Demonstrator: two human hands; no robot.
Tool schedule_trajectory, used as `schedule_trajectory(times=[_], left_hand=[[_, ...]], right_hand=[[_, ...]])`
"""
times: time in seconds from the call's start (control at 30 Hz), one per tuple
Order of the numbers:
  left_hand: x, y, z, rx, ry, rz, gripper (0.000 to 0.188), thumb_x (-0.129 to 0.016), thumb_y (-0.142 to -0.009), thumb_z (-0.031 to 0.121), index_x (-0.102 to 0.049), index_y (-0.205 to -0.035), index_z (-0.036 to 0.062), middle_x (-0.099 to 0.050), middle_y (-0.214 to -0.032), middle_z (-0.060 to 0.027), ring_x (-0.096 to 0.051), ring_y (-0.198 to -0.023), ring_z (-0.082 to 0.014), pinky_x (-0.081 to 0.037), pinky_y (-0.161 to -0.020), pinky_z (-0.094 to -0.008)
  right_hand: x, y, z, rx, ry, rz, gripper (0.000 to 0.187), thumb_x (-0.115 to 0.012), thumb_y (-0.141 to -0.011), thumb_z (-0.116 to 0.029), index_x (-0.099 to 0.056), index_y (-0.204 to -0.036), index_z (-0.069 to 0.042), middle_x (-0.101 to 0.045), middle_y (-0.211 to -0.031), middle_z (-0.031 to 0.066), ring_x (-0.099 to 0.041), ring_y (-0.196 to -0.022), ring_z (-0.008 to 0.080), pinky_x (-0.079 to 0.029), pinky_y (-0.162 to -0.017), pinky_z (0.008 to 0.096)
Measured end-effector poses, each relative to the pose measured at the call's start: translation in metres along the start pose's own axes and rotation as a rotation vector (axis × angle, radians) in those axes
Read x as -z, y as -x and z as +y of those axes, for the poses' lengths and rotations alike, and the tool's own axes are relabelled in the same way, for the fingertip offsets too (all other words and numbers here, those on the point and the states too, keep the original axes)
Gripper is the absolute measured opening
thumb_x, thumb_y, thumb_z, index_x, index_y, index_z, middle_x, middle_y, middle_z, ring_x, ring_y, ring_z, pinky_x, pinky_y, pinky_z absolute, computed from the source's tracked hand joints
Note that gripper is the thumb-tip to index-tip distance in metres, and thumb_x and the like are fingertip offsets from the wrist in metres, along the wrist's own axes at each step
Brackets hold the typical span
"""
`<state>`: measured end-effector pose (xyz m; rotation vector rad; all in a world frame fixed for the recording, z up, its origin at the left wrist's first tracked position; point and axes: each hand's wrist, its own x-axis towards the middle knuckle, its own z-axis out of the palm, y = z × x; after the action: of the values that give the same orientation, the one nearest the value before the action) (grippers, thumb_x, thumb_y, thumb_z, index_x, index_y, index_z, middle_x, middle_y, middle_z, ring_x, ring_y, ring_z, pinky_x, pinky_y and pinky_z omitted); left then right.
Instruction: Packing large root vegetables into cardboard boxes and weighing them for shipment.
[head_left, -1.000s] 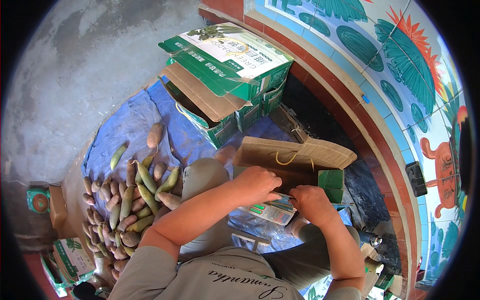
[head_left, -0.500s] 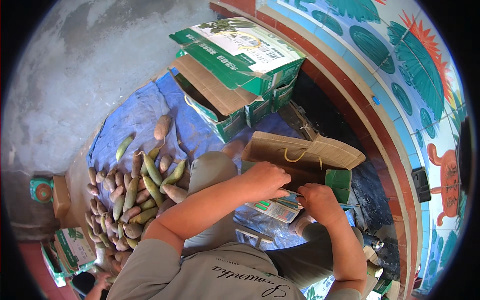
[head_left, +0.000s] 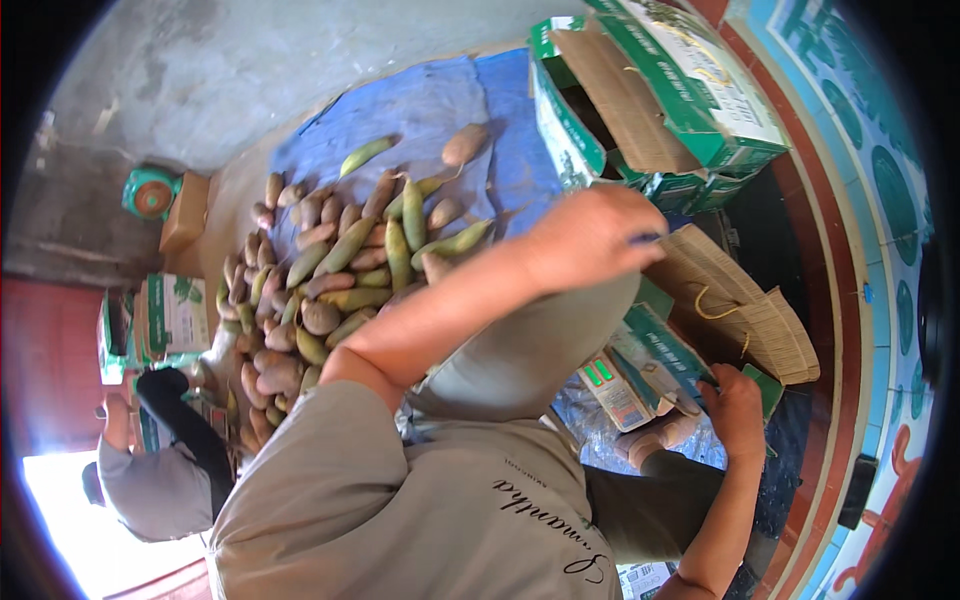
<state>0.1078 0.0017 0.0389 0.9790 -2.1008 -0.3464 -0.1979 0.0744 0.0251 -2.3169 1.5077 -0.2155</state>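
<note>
1. Right hand [head_left: 733, 408] is at the open carton's [head_left: 655, 345] edge — probably steadying it. Its fingertips are tucked away, so can't tell if that grip is closed on the cardboard.
2. Left hand [head_left: 598, 238] is over the knee [head_left: 570, 310], blurred; there's a dark bit near the fingers, but no telling whether the grip is open or holding something.
3. Carton's toward the blue tarp's [head_left: 400, 100] right edge, brown flap [head_left: 755, 315] up, likely for easy access. Just beside it, a scale [head_left: 617, 390] faces the wearer, presumably for reading; platform not visible.
4. Root heap [head_left: 322, 318] sits toward the tarp's left edge, partly blocked by the left arm [head_left: 450, 295].
</note>
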Motion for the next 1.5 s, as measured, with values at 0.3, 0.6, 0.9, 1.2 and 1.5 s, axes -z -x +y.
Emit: schedule_trajectory(times=[0.3,0.6,0.9,1.2,1.5], left_hand=[[0.037,0.260,-0.106,0.893,-0.433,-0.433,0.023,-0.060,-0.081,0.029,-0.064,-0.092,0.0087,-0.064,-0.090,-0.0159,-0.061,-0.090,-0.0340,-0.049,-0.078,-0.0442],[0.029,0.453,-0.083,1.390,-0.463,-0.732,0.058,-0.067,-0.076,0.045,-0.056,-0.124,0.0128,-0.055,-0.121,-0.0124,-0.051,-0.116,-0.0300,-0.040,-0.096,-0.0474],[0.024,0.468,-0.072,1.294,-0.543,-0.975,0.065,-0.077,-0.067,0.035,-0.048,-0.120,0.0113,-0.053,-0.119,-0.0120,-0.051,-0.115,-0.0293,-0.042,-0.094,-0.0447],[0.037,0.407,-0.071,1.602,-0.371,-0.634,0.072,-0.076,-0.063,0.037,-0.046,-0.120,0.0041,-0.060,-0.114,-0.0185,-0.060,-0.105,-0.0315,-0.047,-0.089,-0.0421],[0.069,0.215,-0.077,0.683,-0.335,0.099,0.067,-0.076,-0.066,0.029,-0.044,-0.120,0.0043,-0.061,-0.096,-0.0234,-0.059,-0.092,-0.0410,-0.047,-0.080,-0.0457]], right_hand=[[-0.004,-0.004,0.007,-0.088,-0.170,-0.111,0.015,-0.065,-0.076,-0.005,-0.058,-0.085,0.004,-0.057,-0.075,0.0209,-0.054,-0.067,0.0360,-0.043,-0.062,0.0363],[-0.011,-0.005,0.008,-0.163,-0.280,-0.067,0.010,-0.064,-0.080,-0.006,-0.058,-0.081,0.002,-0.053,-0.064,0.0097,-0.046,-0.060,0.0137,-0.040,-0.059,0.0299],[-0.016,-0.009,0.017,-0.186,-0.265,-0.033,0.010,-0.064,-0.080,-0.006,-0.059,-0.083,0.002,-0.055,-0.066,0.0099,-0.047,-0.060,0.0139,-0.042,-0.061,0.0291],[-0.012,0.000,0.007,-0.156,-0.132,-0.034,0.014,-0.066,-0.077,-0.010,-0.058,-0.082,0.001,-0.057,-0.072,0.0201,-0.055,-0.066,0.0352,-0.043,-0.063,0.0377],[-0.010,0.005,0.001,-0.104,-0.030,0.012,0.016,-0.066,-0.077,-0.014,-0.062,-0.086,-0.002,-0.062,-0.083,0.0195,-0.060,-0.082,0.0380,-0.046,-0.071,0.0446]])
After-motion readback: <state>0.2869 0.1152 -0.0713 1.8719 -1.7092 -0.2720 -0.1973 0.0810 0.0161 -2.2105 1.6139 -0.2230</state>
